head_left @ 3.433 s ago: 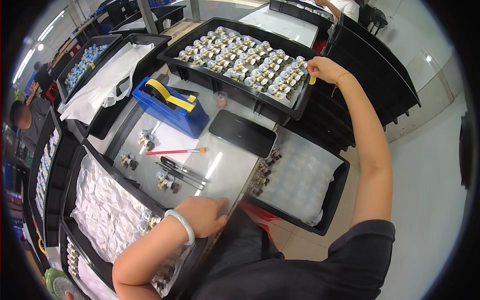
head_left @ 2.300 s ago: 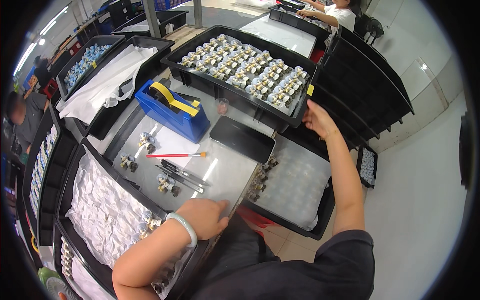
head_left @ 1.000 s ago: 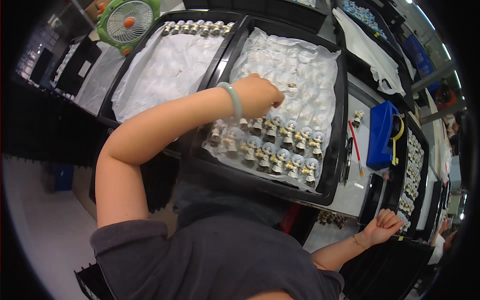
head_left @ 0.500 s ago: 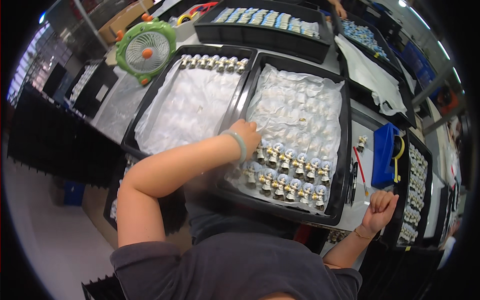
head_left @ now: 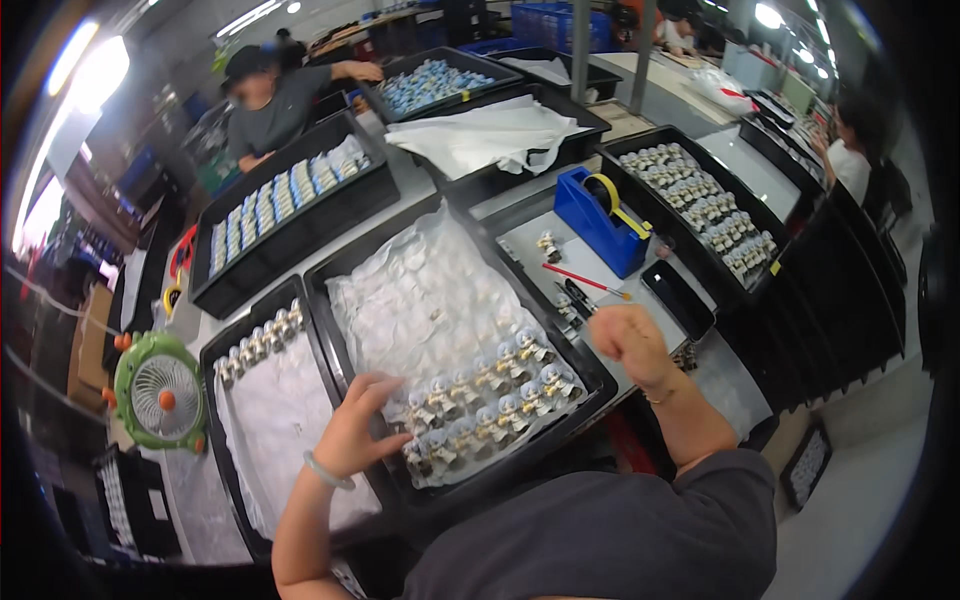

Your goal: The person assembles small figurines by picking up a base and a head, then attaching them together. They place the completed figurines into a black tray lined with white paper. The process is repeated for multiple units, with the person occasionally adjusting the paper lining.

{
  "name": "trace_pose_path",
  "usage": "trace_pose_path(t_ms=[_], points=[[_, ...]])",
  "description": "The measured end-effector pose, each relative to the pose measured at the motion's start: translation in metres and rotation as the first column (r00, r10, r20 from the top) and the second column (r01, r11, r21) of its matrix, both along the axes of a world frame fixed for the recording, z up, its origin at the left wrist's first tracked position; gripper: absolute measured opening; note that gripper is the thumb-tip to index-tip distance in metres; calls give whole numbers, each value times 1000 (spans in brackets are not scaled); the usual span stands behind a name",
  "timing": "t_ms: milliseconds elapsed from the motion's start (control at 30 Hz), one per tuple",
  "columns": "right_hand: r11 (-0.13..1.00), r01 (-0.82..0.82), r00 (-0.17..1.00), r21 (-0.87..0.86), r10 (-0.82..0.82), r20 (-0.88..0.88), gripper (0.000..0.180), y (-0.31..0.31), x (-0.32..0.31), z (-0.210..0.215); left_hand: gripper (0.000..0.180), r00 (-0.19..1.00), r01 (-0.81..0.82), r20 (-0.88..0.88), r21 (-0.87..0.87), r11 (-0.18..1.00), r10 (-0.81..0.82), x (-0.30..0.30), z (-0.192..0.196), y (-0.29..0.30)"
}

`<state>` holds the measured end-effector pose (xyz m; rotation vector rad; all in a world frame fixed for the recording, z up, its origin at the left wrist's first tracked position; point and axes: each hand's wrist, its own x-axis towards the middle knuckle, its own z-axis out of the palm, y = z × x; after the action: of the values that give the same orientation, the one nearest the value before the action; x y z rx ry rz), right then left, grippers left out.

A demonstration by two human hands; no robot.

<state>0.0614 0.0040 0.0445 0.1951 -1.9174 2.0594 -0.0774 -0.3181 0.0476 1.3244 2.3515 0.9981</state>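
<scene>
My left hand (head_left: 362, 424) is at the left side of a black tray (head_left: 592, 392). Its thumb and fingers are spread around the left end of the figurine rows, with no figurine visibly gripped. Two rows of small pale-haired figurines (head_left: 510, 407) lie along the tray's near end, on crumpled white sheeting (head_left: 415, 290). Beyond them, the sheeting is bumpy. My right hand (head_left: 632, 345) is closed in a fist above the table, just off the tray's right edge; whatever it may hold is hidden.
To the left, another tray (head_left: 222, 440) carries one figurine row. A green fan (head_left: 160, 390) stands beyond it. Right of the main tray are a blue tape dispenser (head_left: 605, 225), a red brush (head_left: 580, 277), a phone (head_left: 678, 300) and a filled tray (head_left: 700, 205). A co-worker (head_left: 270, 115) sits across the table.
My view has swung to the right. My left hand, fingers bunched at the row's left end before, now has them spread. My right hand stays closed, now nearer the tray.
</scene>
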Motion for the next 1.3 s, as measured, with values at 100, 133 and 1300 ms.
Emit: trace_pose_path(t_ms=[100,133,1300], points=[[974,-138,985,182,115,131,30,-26,-27,19,65,924,-112,383,301,947,-12,-4,-14,-3],[950,-204,971,234,166,173,30,-40,-37,30,67,863,-186,503,413,892,-54,-7,-22,-3],[658,-582,811,477,505,293,20,-119,-127,-33,70,908,-283,419,603,746,6,-7,-37,-17]])
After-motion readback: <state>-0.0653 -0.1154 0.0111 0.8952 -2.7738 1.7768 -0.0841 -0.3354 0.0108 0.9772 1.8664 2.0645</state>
